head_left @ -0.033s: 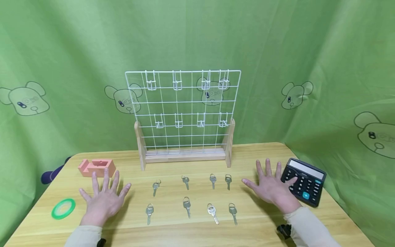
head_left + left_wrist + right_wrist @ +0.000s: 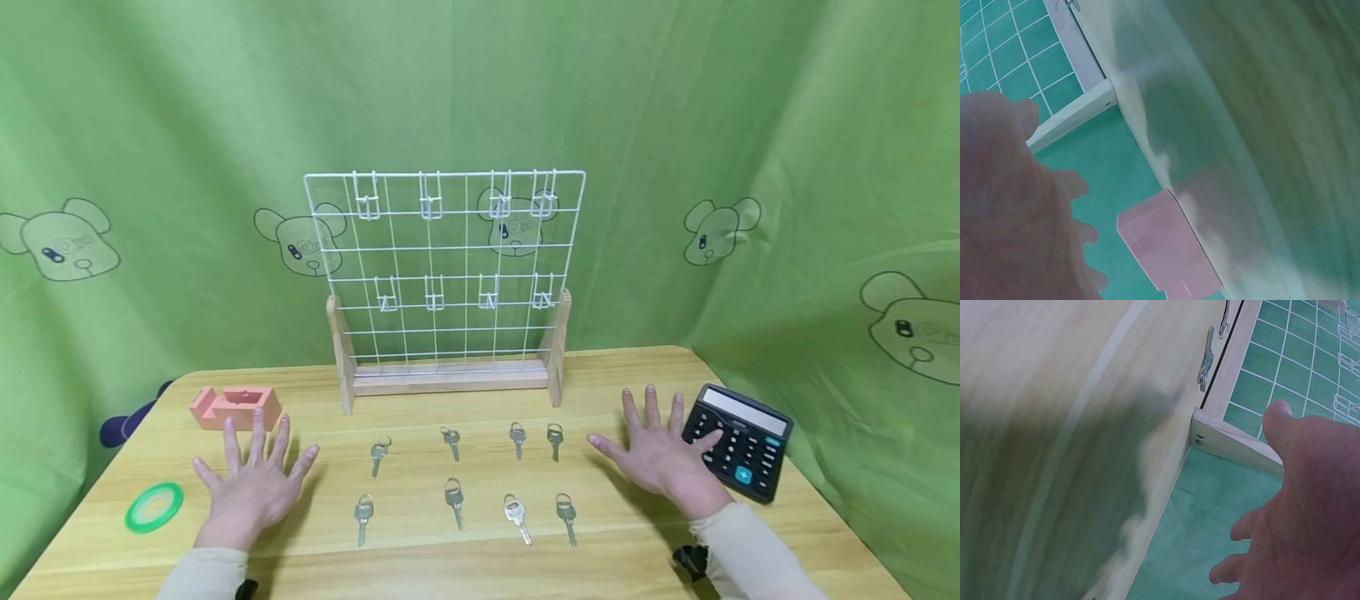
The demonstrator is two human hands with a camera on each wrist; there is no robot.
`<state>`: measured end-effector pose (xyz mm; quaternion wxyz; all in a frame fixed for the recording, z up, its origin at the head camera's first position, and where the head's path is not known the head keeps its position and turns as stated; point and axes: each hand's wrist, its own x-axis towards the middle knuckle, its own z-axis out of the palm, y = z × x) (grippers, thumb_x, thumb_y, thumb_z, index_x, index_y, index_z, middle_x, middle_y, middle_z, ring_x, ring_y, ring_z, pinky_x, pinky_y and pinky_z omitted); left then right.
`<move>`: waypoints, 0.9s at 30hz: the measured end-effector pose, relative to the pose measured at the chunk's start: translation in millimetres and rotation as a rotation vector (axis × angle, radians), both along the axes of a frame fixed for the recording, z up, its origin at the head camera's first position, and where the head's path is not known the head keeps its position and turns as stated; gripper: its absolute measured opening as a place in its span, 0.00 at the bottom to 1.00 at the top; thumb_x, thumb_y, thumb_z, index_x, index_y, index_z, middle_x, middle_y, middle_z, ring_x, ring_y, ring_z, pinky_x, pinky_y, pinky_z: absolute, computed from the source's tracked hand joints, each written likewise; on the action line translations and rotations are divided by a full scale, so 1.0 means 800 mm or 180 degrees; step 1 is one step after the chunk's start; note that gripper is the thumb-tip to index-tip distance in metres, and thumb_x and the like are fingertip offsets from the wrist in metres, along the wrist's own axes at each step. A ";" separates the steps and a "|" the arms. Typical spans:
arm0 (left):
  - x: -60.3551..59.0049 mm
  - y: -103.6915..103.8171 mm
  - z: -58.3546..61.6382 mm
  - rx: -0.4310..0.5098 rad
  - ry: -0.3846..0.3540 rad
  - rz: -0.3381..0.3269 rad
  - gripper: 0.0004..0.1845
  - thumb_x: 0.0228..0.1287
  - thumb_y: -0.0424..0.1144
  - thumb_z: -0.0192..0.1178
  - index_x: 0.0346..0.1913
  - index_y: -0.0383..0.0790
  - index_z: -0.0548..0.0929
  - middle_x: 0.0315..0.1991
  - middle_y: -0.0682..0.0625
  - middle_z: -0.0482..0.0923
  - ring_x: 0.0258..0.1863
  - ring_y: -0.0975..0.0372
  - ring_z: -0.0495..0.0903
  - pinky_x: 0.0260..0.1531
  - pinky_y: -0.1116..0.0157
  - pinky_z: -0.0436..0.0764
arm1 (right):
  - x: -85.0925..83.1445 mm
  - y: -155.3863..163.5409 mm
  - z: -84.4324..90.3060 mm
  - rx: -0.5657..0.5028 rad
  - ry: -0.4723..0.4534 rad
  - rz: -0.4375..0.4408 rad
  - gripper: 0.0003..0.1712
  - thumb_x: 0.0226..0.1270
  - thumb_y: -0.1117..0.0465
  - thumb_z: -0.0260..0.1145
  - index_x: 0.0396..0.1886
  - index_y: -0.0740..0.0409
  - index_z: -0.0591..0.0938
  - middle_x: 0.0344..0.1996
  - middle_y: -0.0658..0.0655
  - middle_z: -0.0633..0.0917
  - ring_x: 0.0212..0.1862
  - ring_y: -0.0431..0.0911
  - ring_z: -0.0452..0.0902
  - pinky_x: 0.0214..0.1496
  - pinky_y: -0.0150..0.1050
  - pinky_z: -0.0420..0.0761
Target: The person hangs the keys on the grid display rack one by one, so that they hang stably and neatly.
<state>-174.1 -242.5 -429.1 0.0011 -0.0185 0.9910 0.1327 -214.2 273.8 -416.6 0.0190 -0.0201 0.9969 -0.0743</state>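
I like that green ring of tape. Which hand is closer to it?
The left hand. It lies flat just right of the green tape ring. The right hand is far across the table, touching the calculator.

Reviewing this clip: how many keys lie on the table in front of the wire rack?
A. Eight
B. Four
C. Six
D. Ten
A. The head view shows eight keys on the table in two rows of four, between the left hand and the right hand, both spread flat; the hooks on the wire rack hold none.
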 end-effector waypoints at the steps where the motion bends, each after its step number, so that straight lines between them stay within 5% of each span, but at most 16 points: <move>1: 0.000 0.000 0.000 -0.0003 -0.0001 0.0002 0.46 0.72 0.69 0.29 0.77 0.34 0.47 0.75 0.35 0.22 0.67 0.34 0.15 0.47 0.28 0.12 | 0.000 0.000 0.000 -0.0003 -0.0003 0.0001 0.61 0.64 0.21 0.40 0.78 0.64 0.46 0.73 0.75 0.38 0.67 0.77 0.19 0.44 0.84 0.19; 10: -0.001 0.000 0.001 -0.0016 0.0026 0.0002 0.47 0.72 0.70 0.28 0.77 0.35 0.45 0.76 0.34 0.24 0.68 0.35 0.15 0.48 0.26 0.15 | 0.000 0.000 0.003 -0.0018 0.0035 0.0048 0.61 0.64 0.20 0.40 0.77 0.64 0.46 0.73 0.76 0.38 0.67 0.77 0.19 0.45 0.83 0.18; 14: -0.008 0.003 0.009 0.0095 0.0472 -0.0069 0.44 0.74 0.65 0.36 0.76 0.31 0.51 0.76 0.32 0.35 0.71 0.32 0.34 0.57 0.24 0.31 | -0.001 -0.008 0.012 -0.0052 0.0242 0.0199 0.57 0.67 0.25 0.46 0.75 0.68 0.55 0.72 0.77 0.47 0.68 0.79 0.31 0.53 0.83 0.28; 19: -0.027 0.010 0.037 0.0805 0.1092 -0.0042 0.32 0.75 0.47 0.51 0.68 0.23 0.63 0.68 0.26 0.59 0.61 0.31 0.65 0.59 0.34 0.67 | -0.012 -0.035 0.033 -0.0453 0.0629 0.0553 0.34 0.72 0.45 0.61 0.64 0.69 0.72 0.63 0.74 0.70 0.65 0.73 0.61 0.62 0.73 0.62; 27: -0.077 0.019 0.067 0.2216 0.1246 0.0087 0.27 0.74 0.42 0.55 0.68 0.29 0.68 0.65 0.32 0.69 0.58 0.40 0.75 0.57 0.49 0.78 | -0.044 -0.098 0.043 -0.1094 0.0537 0.1447 0.18 0.67 0.61 0.67 0.55 0.62 0.80 0.53 0.61 0.82 0.56 0.57 0.77 0.61 0.56 0.75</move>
